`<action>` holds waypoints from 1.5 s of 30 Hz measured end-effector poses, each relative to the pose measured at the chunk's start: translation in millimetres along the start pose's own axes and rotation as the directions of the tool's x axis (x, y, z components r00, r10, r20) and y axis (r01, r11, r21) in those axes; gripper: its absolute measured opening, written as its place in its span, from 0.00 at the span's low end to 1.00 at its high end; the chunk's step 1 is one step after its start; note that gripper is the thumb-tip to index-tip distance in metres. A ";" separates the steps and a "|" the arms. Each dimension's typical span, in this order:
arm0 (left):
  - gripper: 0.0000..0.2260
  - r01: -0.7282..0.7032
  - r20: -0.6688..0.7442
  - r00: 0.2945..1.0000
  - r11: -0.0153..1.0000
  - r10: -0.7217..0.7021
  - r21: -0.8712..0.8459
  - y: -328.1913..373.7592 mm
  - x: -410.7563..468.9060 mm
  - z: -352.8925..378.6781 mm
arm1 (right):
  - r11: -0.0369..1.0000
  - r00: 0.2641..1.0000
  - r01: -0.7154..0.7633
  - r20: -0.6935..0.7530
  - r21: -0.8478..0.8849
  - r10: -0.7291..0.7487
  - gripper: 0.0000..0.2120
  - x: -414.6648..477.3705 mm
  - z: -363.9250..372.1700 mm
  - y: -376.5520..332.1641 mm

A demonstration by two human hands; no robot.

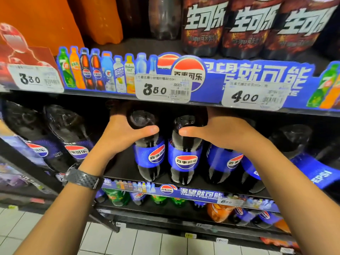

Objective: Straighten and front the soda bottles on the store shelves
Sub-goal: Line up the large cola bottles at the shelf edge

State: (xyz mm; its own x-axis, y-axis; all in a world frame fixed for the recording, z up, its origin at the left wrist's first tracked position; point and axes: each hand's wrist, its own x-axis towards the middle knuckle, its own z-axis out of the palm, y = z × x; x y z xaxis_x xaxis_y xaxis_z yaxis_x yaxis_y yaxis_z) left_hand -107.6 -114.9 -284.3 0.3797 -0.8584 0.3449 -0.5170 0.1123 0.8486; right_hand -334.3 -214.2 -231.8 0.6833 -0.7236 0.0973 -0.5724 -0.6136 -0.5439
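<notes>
Two large cola bottles with blue Pepsi labels stand side by side near the front of the middle shelf (121,168). My left hand (121,135) grips the shoulder of the left bottle (150,153), thumb across its front. My right hand (215,133) grips the shoulder of the right bottle (185,159) the same way. Both labels face outward. A third bottle (224,162) stands right of them, partly behind my right forearm, and a fourth (301,162) leans with its label turned sideways.
More cola bottles (73,140) stand at the left of the same shelf. The upper shelf edge (207,105) with price tags hangs just above the bottle caps. Dark cola multipacks (248,26) sit above; green and orange bottles (117,196) fill the lower shelf.
</notes>
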 end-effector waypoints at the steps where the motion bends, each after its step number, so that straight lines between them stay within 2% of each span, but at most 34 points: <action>1: 0.26 -0.020 -0.017 1.000 1.000 0.021 0.009 0.9 0.3 1.1 | 1.000 1.000 -0.002 0.017 0.007 0.001 0.21 -0.3 -1.8 -0.3; 5: 0.27 -0.039 -0.055 0.998 0.999 0.040 0.013 -4.5 1.4 -3.4 | 0.999 0.998 -0.030 0.052 0.016 0.029 0.22 2.0 -2.1 2.3; 8: 0.29 -0.004 -0.015 1.000 1.000 0.004 -0.012 -10.9 2.3 -9.5 | 0.997 0.997 -0.081 0.007 -0.012 0.081 0.33 5.5 3.4 9.7; 18: 0.31 0.040 0.191 0.982 0.970 0.007 -0.242 -25.1 7.3 -18.5 | 0.986 0.989 -0.086 -0.130 -0.145 0.067 0.34 5.4 13.2 5.4; 20: 0.32 0.052 0.198 0.980 0.973 -0.007 -0.223 -23.7 8.0 -15.0 | 0.983 0.991 -0.085 -0.120 -0.163 0.066 0.32 4.7 12.2 3.8; 23: 0.33 0.043 0.141 0.990 0.992 -0.026 -0.118 -21.5 9.8 -8.6 | 0.977 0.991 -0.118 -0.078 -0.176 0.106 0.20 4.2 8.9 1.4; 24: 0.33 0.048 0.136 0.990 0.992 -0.032 -0.116 -22.1 11.1 -8.0 | 0.973 0.990 -0.142 -0.047 -0.180 0.135 0.20 4.7 7.3 1.4; 27: 0.33 0.064 0.197 0.980 0.984 -0.030 -0.167 -25.0 15.5 -11.3 | 0.951 0.971 -0.216 0.055 -0.223 0.234 0.30 6.9 3.4 3.0; 30: 0.34 0.071 0.240 0.970 0.981 -0.026 -0.178 -26.8 18.3 -13.8 | 0.948 0.961 -0.245 0.075 -0.204 0.265 0.28 7.3 0.5 1.8; 32: 0.35 0.085 0.257 0.966 0.978 -0.033 -0.191 -29.0 19.8 -14.6 | 0.959 0.970 -0.223 0.060 -0.173 0.236 0.26 4.7 2.0 1.3; 34: 0.35 0.101 0.273 0.961 0.971 -0.039 -0.216 -31.5 21.4 -15.6 | 0.980 0.986 -0.163 0.016 -0.116 0.166 0.18 2.3 5.4 1.3; 38: 0.35 0.099 0.296 0.955 0.967 -0.025 -0.237 -35.4 22.9 -16.3 | 0.986 0.993 -0.116 0.009 -0.123 0.118 0.23 0.1 7.3 0.8; 40: 0.35 0.083 0.268 0.963 0.968 -0.018 -0.235 -37.1 21.3 -14.2 | 0.986 0.998 -0.063 -0.036 -0.155 0.058 0.26 -4.2 8.1 1.3; 42: 0.34 0.024 0.175 0.984 0.968 0.021 -0.250 -39.1 16.9 -9.9 | 0.983 0.986 0.024 -0.157 -0.180 -0.052 0.29 -16.1 7.8 4.3; 45: 0.25 -0.111 -0.114 0.990 0.969 0.087 -0.222 -35.5 1.0 2.2 | 0.972 0.916 0.109 -0.358 -0.210 -0.180 0.25 -42.7 4.4 21.9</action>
State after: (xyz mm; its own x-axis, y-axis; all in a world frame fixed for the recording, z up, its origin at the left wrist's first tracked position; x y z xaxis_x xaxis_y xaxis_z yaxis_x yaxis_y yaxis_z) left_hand -90.6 -120.8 -314.9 0.4177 -0.7829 0.4612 -0.3725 0.3154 0.8728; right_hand -374.0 -195.4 -251.6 0.5670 -0.6656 0.4853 -0.5768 -0.7414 -0.3429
